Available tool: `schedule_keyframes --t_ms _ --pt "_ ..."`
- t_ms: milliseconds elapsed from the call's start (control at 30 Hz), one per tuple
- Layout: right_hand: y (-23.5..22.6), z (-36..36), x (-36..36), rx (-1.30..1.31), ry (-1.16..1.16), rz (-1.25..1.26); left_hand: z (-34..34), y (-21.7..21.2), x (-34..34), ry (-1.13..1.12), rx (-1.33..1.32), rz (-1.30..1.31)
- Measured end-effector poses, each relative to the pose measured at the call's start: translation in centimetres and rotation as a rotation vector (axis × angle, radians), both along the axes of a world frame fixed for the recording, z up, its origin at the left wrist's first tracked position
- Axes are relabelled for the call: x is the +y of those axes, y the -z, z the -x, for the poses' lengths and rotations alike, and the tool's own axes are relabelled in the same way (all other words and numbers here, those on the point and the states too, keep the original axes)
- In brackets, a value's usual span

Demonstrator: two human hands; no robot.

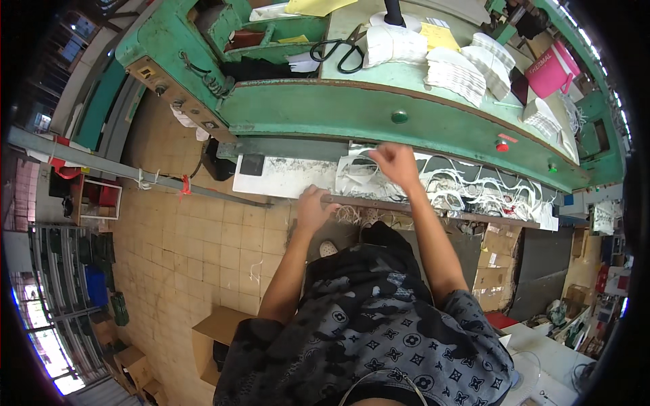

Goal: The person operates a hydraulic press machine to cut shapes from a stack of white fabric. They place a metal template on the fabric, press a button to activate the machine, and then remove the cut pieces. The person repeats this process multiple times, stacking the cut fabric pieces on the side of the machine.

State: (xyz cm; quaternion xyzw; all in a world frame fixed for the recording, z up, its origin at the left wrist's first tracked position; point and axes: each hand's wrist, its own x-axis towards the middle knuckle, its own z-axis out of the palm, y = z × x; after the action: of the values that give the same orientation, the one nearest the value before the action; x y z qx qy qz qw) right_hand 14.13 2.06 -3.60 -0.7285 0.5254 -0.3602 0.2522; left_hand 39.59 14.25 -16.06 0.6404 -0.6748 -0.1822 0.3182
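Observation:
My left hand rests on the front edge of a long white tray under the green machine, thumb stretched out to the side. Farther right, my right hand is closed over the tray, just below the machine's front panel. White fabric pieces lie directly beside its fingers. Whether a piece is pinched in them is hidden by the hand. Loose white strips lie tangled along the right part of the tray, some hanging over its front edge.
On the machine top lie black scissors, stacked white fabric pieces and a pink bucket. Push buttons, one a red button, stick out of the front panel. A metal rail runs at left; a cardboard box stands on the floor.

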Motion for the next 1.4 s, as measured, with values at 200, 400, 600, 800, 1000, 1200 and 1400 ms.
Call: schedule_keyframes --t_ms 200,400,600,800,1000,1200,1400 --pt "7.9 6.1 9.9 0.244 0.165 -0.117 0.3 0.2 -0.5 0.011 -0.054 0.023" --pt "9.5 5.7 11.6 0.639 0.035 -0.201 0.0 0.2 -0.9 0.043 -0.092 -0.034" --pt "10.4 5.2 12.0 0.718 0.149 -0.188 0.5 0.0 -1.1 0.028 -0.128 -0.152" --pt "14.3 5.3 10.5 0.796 0.221 0.006 1.1 0.6 -2.6 0.015 -0.076 -0.091" --pt "14.5 5.3 10.8 0.753 0.244 0.096 -0.2 0.9 -3.3 0.035 -0.15 -0.093" --pt "10.2 5.3 11.3 0.686 0.008 -0.178 -3.5 -2.4 -4.7 0.39 -0.119 -0.216" --pt "4.3 9.2 10.3 0.425 -0.211 -0.547 0.4 -6.0 -17.8 0.336 0.058 -0.154"
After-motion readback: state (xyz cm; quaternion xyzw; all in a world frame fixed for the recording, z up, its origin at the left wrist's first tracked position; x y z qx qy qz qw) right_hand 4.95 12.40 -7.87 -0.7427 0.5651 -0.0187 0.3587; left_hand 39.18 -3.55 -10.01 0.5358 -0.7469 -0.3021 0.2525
